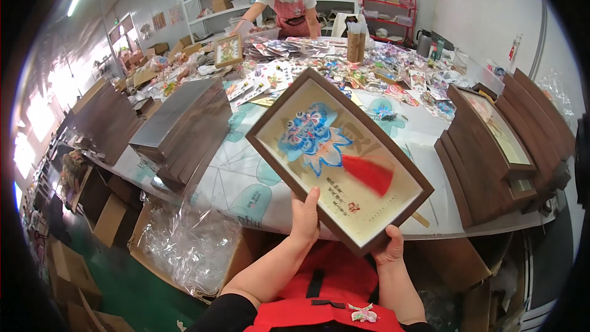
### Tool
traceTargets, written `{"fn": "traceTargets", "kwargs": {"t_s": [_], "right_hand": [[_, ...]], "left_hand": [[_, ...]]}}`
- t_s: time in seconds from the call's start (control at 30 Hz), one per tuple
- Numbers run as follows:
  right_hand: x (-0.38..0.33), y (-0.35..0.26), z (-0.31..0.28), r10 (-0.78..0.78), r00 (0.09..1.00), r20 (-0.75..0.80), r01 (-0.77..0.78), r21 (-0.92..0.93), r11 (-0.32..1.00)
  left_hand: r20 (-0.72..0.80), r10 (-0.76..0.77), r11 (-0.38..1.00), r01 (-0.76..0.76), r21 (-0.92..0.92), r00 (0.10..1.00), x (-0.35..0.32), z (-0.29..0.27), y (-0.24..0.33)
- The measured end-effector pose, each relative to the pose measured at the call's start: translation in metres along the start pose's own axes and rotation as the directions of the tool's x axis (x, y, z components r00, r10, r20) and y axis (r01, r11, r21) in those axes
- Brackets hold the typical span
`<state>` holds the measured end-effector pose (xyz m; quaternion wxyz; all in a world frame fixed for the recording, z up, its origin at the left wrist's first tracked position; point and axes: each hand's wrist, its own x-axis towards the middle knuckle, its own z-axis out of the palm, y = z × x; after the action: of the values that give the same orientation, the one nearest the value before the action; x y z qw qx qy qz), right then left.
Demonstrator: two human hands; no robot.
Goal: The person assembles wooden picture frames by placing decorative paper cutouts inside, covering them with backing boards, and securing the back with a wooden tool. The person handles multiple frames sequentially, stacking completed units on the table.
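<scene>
A brown shadow-box picture frame (pixel 388 154) is held up at a tilt over the near edge of the table. Behind its front sits a blue paper-like ornament (pixel 313 138) with a red tassel (pixel 369 175) on a cream backing. My left hand (pixel 304 216) grips the frame's lower left side, thumb on the front edge. At the bottom corner my right hand (pixel 388 247) clasps it, thumb along the rim. The fingers of both hands are mostly hidden behind the frame.
Stacked brown frames stand at left (pixel 184 126) and right (pixel 467 160). Colourful cut-outs (pixel 393 80) and a brown holder (pixel 356 47) cover the table's far side, where a person in a red apron (pixel 289 9) stands. A carton of clear plastic wrap (pixel 190 243) sits below left.
</scene>
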<state>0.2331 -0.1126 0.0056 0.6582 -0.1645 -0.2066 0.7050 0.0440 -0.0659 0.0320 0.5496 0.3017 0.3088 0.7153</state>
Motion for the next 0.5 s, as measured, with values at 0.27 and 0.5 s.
{"fn": "traceTargets", "kwargs": {"t_s": [0.27,0.5], "right_hand": [[-0.005,0.013,0.003,0.044,0.997,0.065,-0.05,0.093,0.994],[-0.012,0.016,-0.001,0.088,0.989,0.123,-0.088,-0.001,0.996]], "left_hand": [[0.134,0.224,0.861,-0.26,0.438,0.965,-0.002,-0.006,0.054],[0.568,0.428,-0.537,-0.308,0.785,0.702,0.062,0.033,0.106]]}}
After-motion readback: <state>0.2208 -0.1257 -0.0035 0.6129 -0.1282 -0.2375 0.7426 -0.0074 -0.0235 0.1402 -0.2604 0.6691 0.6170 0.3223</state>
